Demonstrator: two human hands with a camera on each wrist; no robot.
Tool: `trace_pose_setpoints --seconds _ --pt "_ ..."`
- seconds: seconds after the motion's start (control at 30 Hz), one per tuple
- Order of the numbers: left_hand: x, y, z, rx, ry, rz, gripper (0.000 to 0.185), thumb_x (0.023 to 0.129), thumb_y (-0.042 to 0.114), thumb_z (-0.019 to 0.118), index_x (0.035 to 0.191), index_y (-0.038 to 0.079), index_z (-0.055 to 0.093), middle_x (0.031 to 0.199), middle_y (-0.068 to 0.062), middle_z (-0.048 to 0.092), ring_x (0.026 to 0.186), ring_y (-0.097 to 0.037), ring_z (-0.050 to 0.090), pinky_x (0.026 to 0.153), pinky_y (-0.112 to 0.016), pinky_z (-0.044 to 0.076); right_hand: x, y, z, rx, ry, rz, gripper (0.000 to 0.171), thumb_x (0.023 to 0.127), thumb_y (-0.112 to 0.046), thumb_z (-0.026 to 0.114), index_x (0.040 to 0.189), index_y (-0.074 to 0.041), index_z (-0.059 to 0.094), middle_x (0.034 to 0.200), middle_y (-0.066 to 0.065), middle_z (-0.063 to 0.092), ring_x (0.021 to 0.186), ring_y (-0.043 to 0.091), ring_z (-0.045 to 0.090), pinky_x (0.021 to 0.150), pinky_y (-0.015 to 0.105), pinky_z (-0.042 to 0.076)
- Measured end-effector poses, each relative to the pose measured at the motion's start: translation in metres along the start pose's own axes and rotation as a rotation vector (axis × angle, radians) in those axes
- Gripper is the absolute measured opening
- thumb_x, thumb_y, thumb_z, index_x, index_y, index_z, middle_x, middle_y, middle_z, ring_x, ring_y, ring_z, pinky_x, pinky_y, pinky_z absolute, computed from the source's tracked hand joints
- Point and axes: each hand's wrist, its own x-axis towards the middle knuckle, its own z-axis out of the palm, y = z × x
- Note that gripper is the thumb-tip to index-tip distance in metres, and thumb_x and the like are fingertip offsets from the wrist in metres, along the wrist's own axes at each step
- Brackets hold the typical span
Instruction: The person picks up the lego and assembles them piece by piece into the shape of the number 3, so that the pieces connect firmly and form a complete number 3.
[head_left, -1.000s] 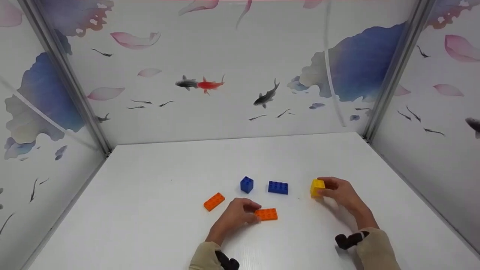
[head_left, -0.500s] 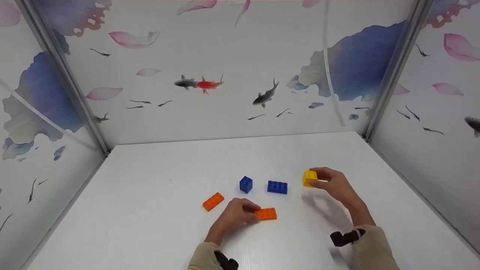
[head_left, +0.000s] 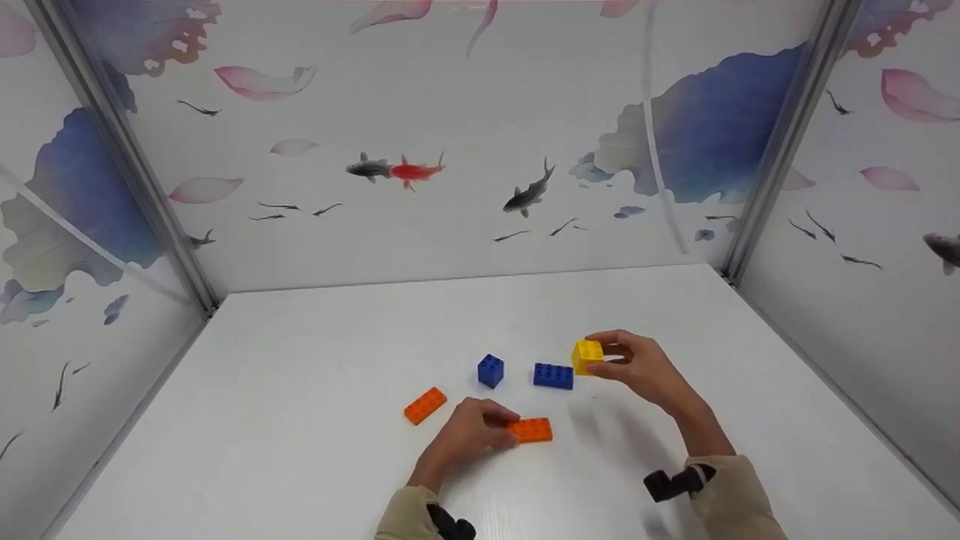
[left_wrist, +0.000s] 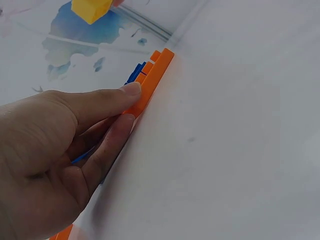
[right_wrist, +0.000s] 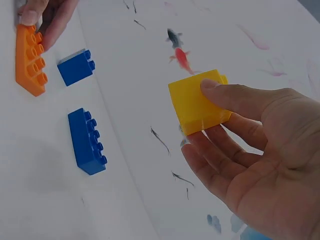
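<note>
This is a small recording booth or tabletop test cell, not a lived-in room. A plain white table (head_left: 315,375) is closed in on three sides by upright panels (head_left: 465,90) that rise straight from its far, left and right edges, joined at the two far corners by grey metal posts (head_left: 127,161). The panels carry one printed mural of koi fish (head_left: 394,169), pink petals and blue lotus leaves. Only a few plastic building bricks (head_left: 553,376) lie on the table.

Right hand (head_left: 637,367) holds yellow brick (head_left: 587,355) above blue brick (head_left: 553,376).
</note>
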Motion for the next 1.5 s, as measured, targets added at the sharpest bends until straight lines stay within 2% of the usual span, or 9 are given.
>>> trace_pose_setpoints --seconds 0.3,0.57,0.77,0.9,1.2,1.37,1.5 --pt "0.001 -0.001 0.0 -0.003 -0.007 -0.037 0.026 0.085 0.016 0.08 0.11 0.021 0.077 0.106 0.006 0.072 0.097 -0.013 0.063 0.097 -0.038 0.055 0.002 -0.008 0.024 0.011 -0.068 -0.021 0.042 0.09 -0.023 0.075 0.129 -0.009 0.064 0.132 0.015 0.063 0.117 0.032 0.064 0.094 0.037 0.058" --pt "0.002 -0.002 0.0 0.003 -0.012 -0.029 0.026 0.085 0.018 0.08 0.111 0.021 0.077 0.106 0.006 0.073 0.097 -0.012 0.064 0.098 -0.039 0.055 0.005 -0.002 0.041 0.022 -0.147 -0.036 0.042 0.089 -0.022 0.077 0.125 -0.007 0.064 0.125 0.015 0.066 0.112 0.032 0.066 0.094 0.039 0.059" --pt "0.002 -0.001 0.0 -0.011 -0.013 -0.007 0.026 0.085 0.018 0.08 0.111 0.021 0.077 0.106 0.005 0.073 0.098 -0.012 0.064 0.099 -0.038 0.055 0.007 0.007 0.055 -0.014 -0.204 -0.052 0.037 0.087 -0.022 0.078 0.12 -0.007 0.067 0.116 0.012 0.068 0.105 0.026 0.066 0.092 0.038 0.059" --pt "0.001 -0.002 0.0 -0.01 -0.014 0.01 0.025 0.086 0.017 0.079 0.111 0.02 0.077 0.106 0.004 0.073 0.099 -0.014 0.064 0.098 -0.038 0.055 0.008 0.014 0.063 -0.022 -0.241 -0.045 0.037 0.086 -0.023 0.079 0.118 -0.007 0.068 0.114 0.01 0.069 0.106 0.025 0.066 0.093 0.039 0.059" --pt "0.0 0.001 -0.001 0.007 -0.006 0.002 0.025 0.086 0.015 0.079 0.11 0.019 0.077 0.106 0.002 0.074 0.099 -0.015 0.065 0.099 -0.04 0.055 0.01 0.021 0.066 -0.065 -0.301 -0.036 0.035 0.084 -0.023 0.081 0.114 -0.009 0.067 0.115 0.007 0.068 0.105 0.023 0.064 0.096 0.042 0.057" --pt "0.0 0.001 -0.002 0.003 -0.007 0.01 0.024 0.086 0.014 0.079 0.11 0.018 0.077 0.107 0.001 0.074 0.099 -0.016 0.065 0.1 -0.041 0.055 0.011 0.022 0.067 -0.055 -0.349 -0.028 0.035 0.084 -0.02 0.081 0.113 -0.009 0.066 0.115 0.007 0.068 0.107 0.024 0.065 0.097 0.043 0.057" --pt "0.0 0.001 -0.002 0.0 -0.004 -0.01 0.024 0.086 0.013 0.079 0.109 0.018 0.078 0.106 0.001 0.073 0.097 -0.016 0.065 0.097 -0.039 0.056 0.01 0.021 0.068 -0.046 -0.383 -0.013 0.035 0.084 -0.018 0.081 0.113 -0.009 0.064 0.114 0.006 0.069 0.109 0.025 0.065 0.098 0.043 0.057"
